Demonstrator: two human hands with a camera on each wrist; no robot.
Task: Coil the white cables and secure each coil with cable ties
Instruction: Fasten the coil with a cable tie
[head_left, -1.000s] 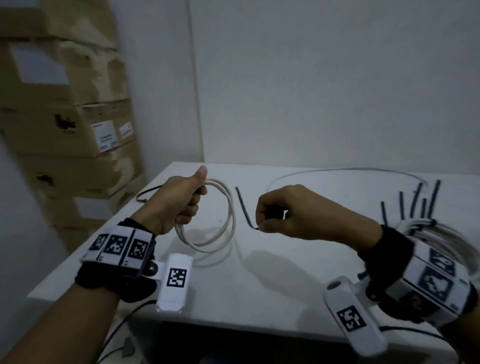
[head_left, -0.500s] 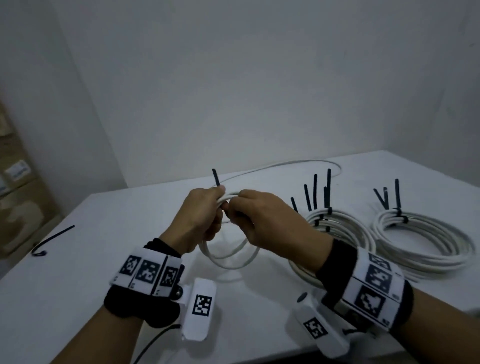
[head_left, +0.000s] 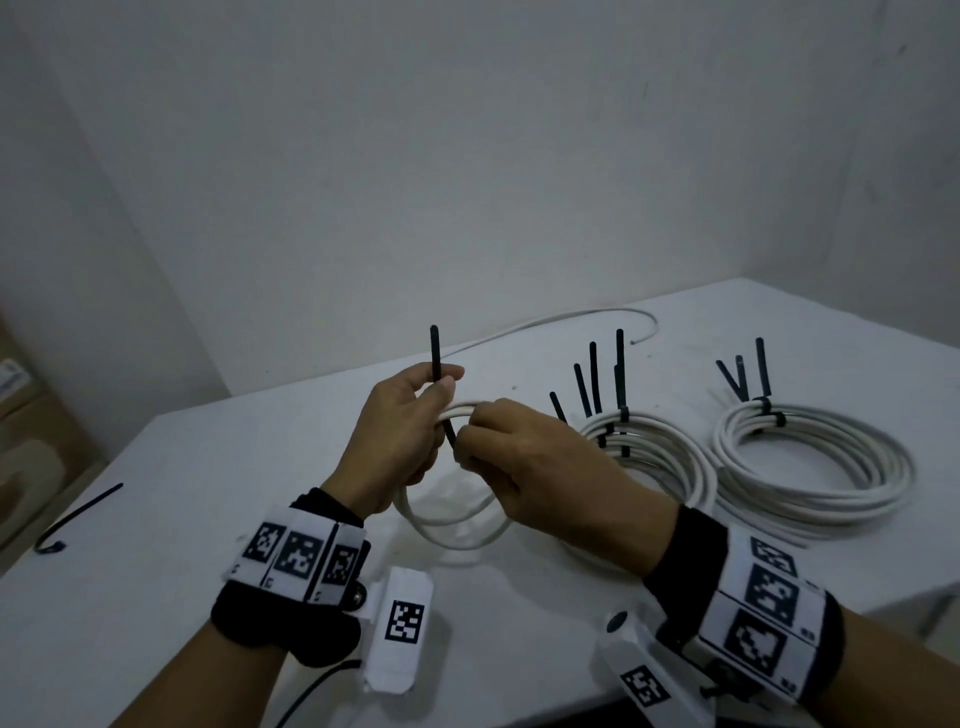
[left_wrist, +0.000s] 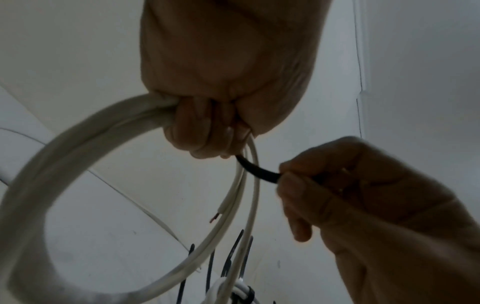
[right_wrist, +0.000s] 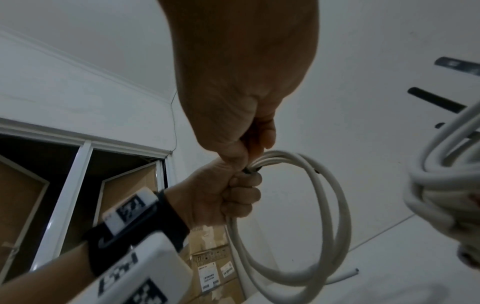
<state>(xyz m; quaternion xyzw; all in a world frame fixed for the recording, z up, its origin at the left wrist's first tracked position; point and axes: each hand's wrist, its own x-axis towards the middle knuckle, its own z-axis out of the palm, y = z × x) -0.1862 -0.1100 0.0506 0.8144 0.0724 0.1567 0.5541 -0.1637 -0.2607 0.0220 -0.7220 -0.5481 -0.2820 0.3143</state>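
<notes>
My left hand (head_left: 441, 402) grips the top of a small white cable coil (head_left: 452, 530), held above the white table (head_left: 208, 493). A black cable tie (head_left: 434, 348) stands up past the left thumb and crosses the coil's strands. My right hand (head_left: 465, 441) pinches the tie's lower end just beside the left fingers. In the left wrist view the tie (left_wrist: 257, 168) runs from the left fingers (left_wrist: 207, 133) to the right hand (left_wrist: 324, 185), across the coil (left_wrist: 64, 164). In the right wrist view both hands meet at the coil (right_wrist: 324, 216). The tie's head is hidden.
Two larger white coils (head_left: 660, 457) (head_left: 810, 457) lie on the right, each bound with several upright black ties. A loose white cable (head_left: 545, 325) curves along the back. One spare black tie (head_left: 78, 514) lies far left. Cardboard boxes (right_wrist: 213, 267) stand left of the table.
My right hand brought the black tie over to the coil in my left hand. The tie now sticks up higher behind the left thumb. The head view swung right.
</notes>
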